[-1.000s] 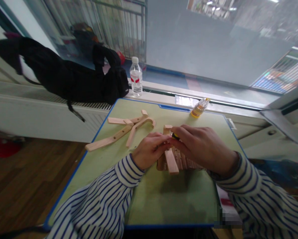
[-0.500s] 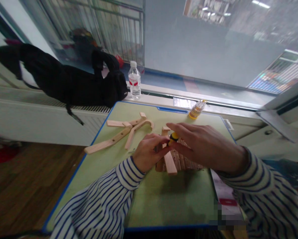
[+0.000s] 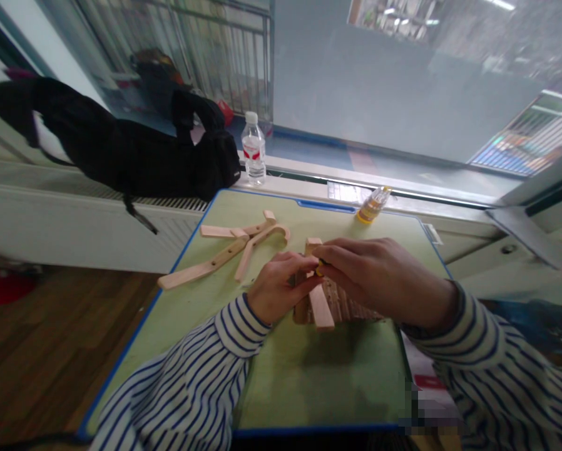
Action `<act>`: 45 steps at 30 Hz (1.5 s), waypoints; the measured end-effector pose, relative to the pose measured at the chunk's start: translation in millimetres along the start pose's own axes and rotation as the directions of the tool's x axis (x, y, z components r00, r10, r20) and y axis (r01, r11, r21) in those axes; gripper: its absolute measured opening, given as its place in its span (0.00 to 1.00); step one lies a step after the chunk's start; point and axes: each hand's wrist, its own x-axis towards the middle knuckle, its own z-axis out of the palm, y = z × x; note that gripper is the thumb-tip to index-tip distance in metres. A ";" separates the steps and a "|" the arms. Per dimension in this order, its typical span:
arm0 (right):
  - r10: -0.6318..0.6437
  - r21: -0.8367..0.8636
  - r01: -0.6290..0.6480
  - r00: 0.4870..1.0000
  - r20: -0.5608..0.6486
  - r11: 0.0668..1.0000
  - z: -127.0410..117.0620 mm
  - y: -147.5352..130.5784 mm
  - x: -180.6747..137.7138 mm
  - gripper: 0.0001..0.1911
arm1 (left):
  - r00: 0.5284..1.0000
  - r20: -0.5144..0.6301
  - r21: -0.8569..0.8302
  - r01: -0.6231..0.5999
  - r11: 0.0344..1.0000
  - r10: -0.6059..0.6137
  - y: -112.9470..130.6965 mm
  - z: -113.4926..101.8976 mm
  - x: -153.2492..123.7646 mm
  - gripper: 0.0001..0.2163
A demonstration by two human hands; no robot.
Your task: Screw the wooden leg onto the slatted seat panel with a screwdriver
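A slatted wooden assembly [image 3: 325,304] stands on the green table [image 3: 309,369], with one upright bar at its left end. My left hand [image 3: 281,288] is closed on that end of the assembly and steadies it. My right hand [image 3: 379,275] is closed on a small tool with a yellow and black handle [image 3: 319,269], pressed against the top of the bar. Most of the tool is hidden by my fingers.
Several curved wooden pieces [image 3: 234,247] lie on the table's left part. A small yellow bottle [image 3: 372,205] lies at the far edge. A water bottle [image 3: 253,150] and a black bag [image 3: 135,150] rest on the sill. The blue table edge [image 3: 121,363] drops to wooden floor on the left.
My right hand's fingers were spread over the yellow handle half a second ago and have closed round it again. The left hand and the assembly have stayed put.
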 end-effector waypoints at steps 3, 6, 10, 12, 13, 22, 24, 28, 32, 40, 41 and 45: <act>0.004 -0.051 -0.006 0.999 -0.037 0.999 1.9 0.0 -0.7 0.11 | 0.999 0.036 -0.001 -0.007 1.000 0.007 -0.5 -0.9 1.3 0.07; 0.030 -0.102 -0.038 0.996 -0.080 0.994 4.6 -1.5 -1.3 0.12 | 0.998 0.064 -0.017 -0.009 1.000 0.010 0.5 -1.5 3.5 0.07; 0.083 -0.142 -0.106 0.984 -0.159 0.984 8.7 -4.1 -3.5 0.15 | 0.993 0.111 -0.052 -0.027 0.998 0.032 2.8 -2.4 6.6 0.08; 0.094 -0.143 -0.121 0.979 -0.178 0.982 10.1 -4.6 -4.6 0.16 | 0.991 0.129 -0.076 -0.030 0.997 0.040 3.0 -2.1 7.1 0.08; 0.097 -0.141 -0.122 0.979 -0.178 0.982 10.6 -4.8 -5.0 0.16 | 0.991 0.129 -0.078 -0.027 0.997 0.037 2.8 -1.5 7.0 0.08; 0.158 -0.070 -0.168 0.979 -0.131 0.983 9.9 -4.1 0.0 0.17 | 1.000 -0.028 0.101 0.015 0.995 -0.012 -1.7 5.8 2.4 0.11; 0.117 0.009 -0.117 0.992 -0.054 0.993 5.3 -1.8 1.2 0.16 | 0.999 -0.033 0.088 0.004 0.996 -0.001 -3.5 4.4 0.7 0.10; -0.036 0.124 0.030 0.998 0.042 0.992 -6.8 3.3 2.1 0.11 | 0.999 -0.048 0.065 -0.002 0.998 0.005 -5.9 1.2 -2.2 0.09; -0.066 0.123 0.058 0.996 0.058 0.991 -11.5 5.6 2.9 0.10 | 0.998 -0.060 0.029 -0.011 1.000 0.012 -5.3 1.0 -3.0 0.09; -0.026 0.068 0.024 0.999 0.028 0.997 -6.7 6.5 0.3 0.08 | 1.000 0.002 -0.006 -0.029 1.000 0.029 -4.3 0.6 -1.6 0.07; -0.012 0.052 0.011 0.999 0.029 0.999 -6.3 6.0 -0.1 0.08 | 0.999 0.020 -0.010 -0.033 0.999 0.033 -4.7 0.4 -1.0 0.07; 0.051 -0.037 -0.051 0.999 0.010 0.998 -4.2 1.8 -1.5 0.13 | 0.994 0.093 -0.041 -0.058 0.997 0.062 -6.6 -0.5 1.9 0.08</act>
